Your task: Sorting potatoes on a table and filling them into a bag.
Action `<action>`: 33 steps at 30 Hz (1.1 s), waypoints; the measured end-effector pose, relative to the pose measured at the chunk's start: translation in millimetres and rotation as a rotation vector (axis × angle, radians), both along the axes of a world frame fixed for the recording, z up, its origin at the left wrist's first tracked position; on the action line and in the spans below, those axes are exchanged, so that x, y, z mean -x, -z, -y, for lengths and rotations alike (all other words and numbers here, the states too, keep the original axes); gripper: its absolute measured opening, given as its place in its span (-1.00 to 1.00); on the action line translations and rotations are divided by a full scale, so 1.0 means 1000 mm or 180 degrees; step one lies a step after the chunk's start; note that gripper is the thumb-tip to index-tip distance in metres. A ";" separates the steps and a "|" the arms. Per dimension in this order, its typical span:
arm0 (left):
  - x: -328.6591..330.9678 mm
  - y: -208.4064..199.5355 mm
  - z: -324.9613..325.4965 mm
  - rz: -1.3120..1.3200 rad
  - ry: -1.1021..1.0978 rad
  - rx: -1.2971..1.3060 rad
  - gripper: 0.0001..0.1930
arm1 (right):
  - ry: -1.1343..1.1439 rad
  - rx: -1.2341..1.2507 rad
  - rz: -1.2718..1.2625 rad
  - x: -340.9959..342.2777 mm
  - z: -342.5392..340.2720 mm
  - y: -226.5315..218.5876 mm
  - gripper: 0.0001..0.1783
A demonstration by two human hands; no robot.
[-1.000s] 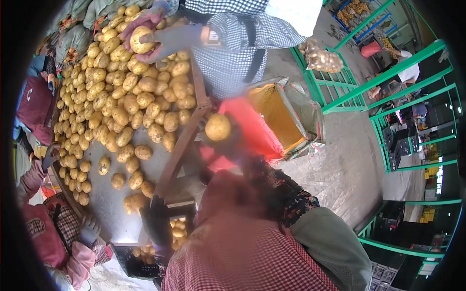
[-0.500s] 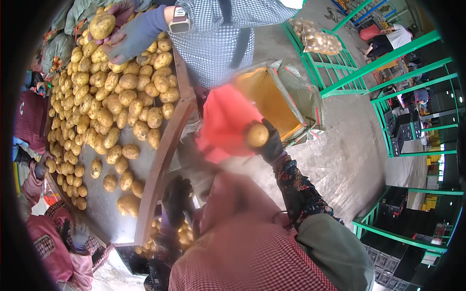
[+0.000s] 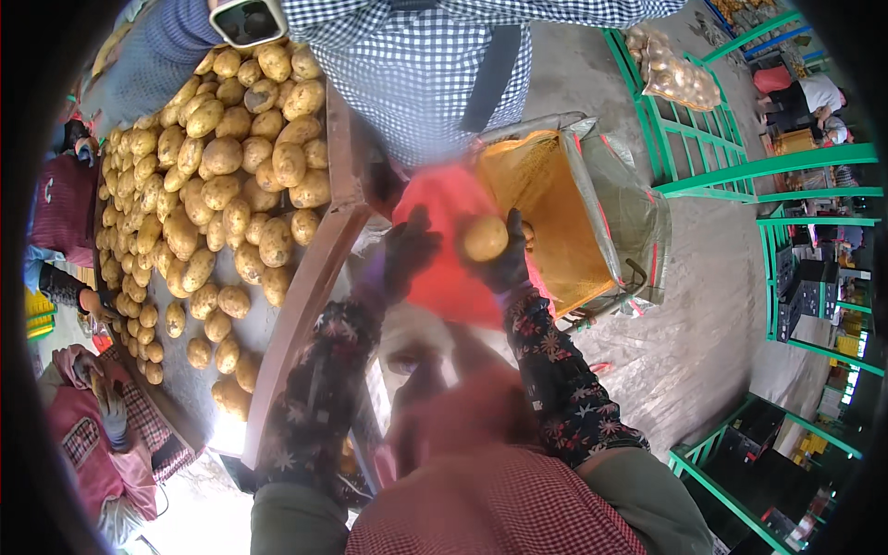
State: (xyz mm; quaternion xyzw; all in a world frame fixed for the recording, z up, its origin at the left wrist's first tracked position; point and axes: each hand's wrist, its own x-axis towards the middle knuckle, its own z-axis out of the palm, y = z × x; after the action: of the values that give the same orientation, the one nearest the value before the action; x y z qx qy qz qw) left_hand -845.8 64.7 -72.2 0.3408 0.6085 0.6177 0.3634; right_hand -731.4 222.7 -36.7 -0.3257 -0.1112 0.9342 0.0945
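In my gloved right hand [image 3: 505, 266] is a potato [image 3: 484, 239], held up over a red bag [image 3: 444, 208]. Part of what looks like another potato [image 3: 527, 234] shows behind my fingers. To its left, my gloved left hand [image 3: 408, 252] is raised in front of the red bag, its fingers apart and nothing seen in them. Many loose potatoes [image 3: 222, 155] are heaped on the wooden-edged sorting table [image 3: 305, 296] at my left.
Right of the red bag stands an open sack with a yellow-brown lining [image 3: 541, 199]. A co-worker in a checked smock [image 3: 398, 79] stands at the far side of the table corner. Green metal racks [image 3: 698, 139] line the right, one bearing a bagged load [image 3: 680, 79].
My left hand has risen from beside the table edge to the red bag. My right hand still holds the potato, closer to the left hand. The co-worker's gloved hand has moved left.
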 end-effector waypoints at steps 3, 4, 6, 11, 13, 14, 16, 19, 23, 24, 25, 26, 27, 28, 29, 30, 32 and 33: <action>0.017 0.028 -0.056 -0.0239 0.0316 -0.0272 -0.66 | 0.0432 0.0855 0.0032 -0.005 -0.015 0.014 -0.42; 0.024 0.033 -0.068 -0.0271 0.0304 -0.0256 -0.66 | -0.0340 -0.1287 -0.0091 -0.012 -0.014 0.014 -0.47; 0.033 0.038 -0.084 0.2621 -0.0618 0.0052 -0.68 | -0.1096 -0.3420 -0.0277 -0.012 -0.012 0.014 -0.49; 0.006 -0.046 -0.126 0.0403 -0.1317 0.1006 -0.73 | -0.0204 -0.0842 -0.0644 -0.031 -0.021 0.009 -0.31; 0.000 -0.070 -0.136 0.0336 -0.1146 0.1203 -0.69 | -0.0505 -0.2331 -0.0407 -0.035 -0.024 0.011 -0.25; -0.002 -0.074 -0.143 0.0292 -0.0993 0.1360 -0.65 | -0.0014 -0.1369 -0.0715 -0.038 -0.027 0.027 -0.27; 0.010 -0.032 -0.137 0.3154 -0.1109 0.0039 -0.70 | 0.0432 -0.0354 -0.1069 -0.034 -0.026 0.033 -0.28; 0.030 0.020 -0.127 0.4470 -0.1149 -0.0623 -0.73 | 0.0034 -0.1826 -0.0927 -0.028 -0.036 0.017 -0.27; 0.029 0.044 -0.139 0.1635 -0.1032 0.0819 -0.75 | 0.0585 0.0503 -0.0472 -0.029 -0.051 0.005 -0.38; 0.029 0.046 -0.141 0.2337 -0.1072 0.0502 -0.75 | 0.0716 0.1288 -0.0538 -0.030 -0.054 0.001 -0.43; 0.029 0.048 -0.143 0.3249 -0.1161 0.0105 -0.75 | 0.0719 0.1281 -0.0540 -0.030 -0.050 0.003 -0.43; 0.032 0.050 -0.147 0.4114 -0.1263 -0.0283 -0.75 | 0.0680 0.0338 -0.0427 -0.031 -0.043 0.006 -0.49; 0.038 0.054 -0.147 0.4976 -0.1442 -0.0680 -0.75 | 0.0623 -0.0592 -0.0316 -0.029 -0.037 0.000 -0.52; 0.045 0.057 -0.145 0.5819 -0.1718 -0.1107 -0.74 | 0.0610 -0.0588 -0.0322 -0.029 -0.034 -0.006 -0.52; 0.050 0.061 -0.144 0.6518 -0.2045 -0.1503 -0.74 | 0.0316 -0.1474 -0.0433 -0.031 -0.033 -0.013 -0.50; 0.048 0.065 -0.148 0.7060 -0.2274 -0.1691 -0.74 | 0.0041 -0.2391 -0.0497 -0.034 -0.039 -0.024 -0.48; 0.056 0.069 -0.130 0.6191 -0.2143 -0.1435 -0.73 | -0.0410 -0.1952 -0.0852 -0.029 -0.037 -0.045 -0.46; 0.050 0.072 -0.130 0.5417 -0.1948 -0.1047 -0.71 | -0.0767 -0.1530 -0.1076 -0.032 -0.040 -0.049 -0.43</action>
State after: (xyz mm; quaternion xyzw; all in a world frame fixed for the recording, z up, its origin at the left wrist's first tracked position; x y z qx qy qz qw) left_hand -896.3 194.3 -144.6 -0.3573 0.1039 0.8083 0.4563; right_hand -699.4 262.8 12.3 -0.1186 -0.3493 0.9265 0.0746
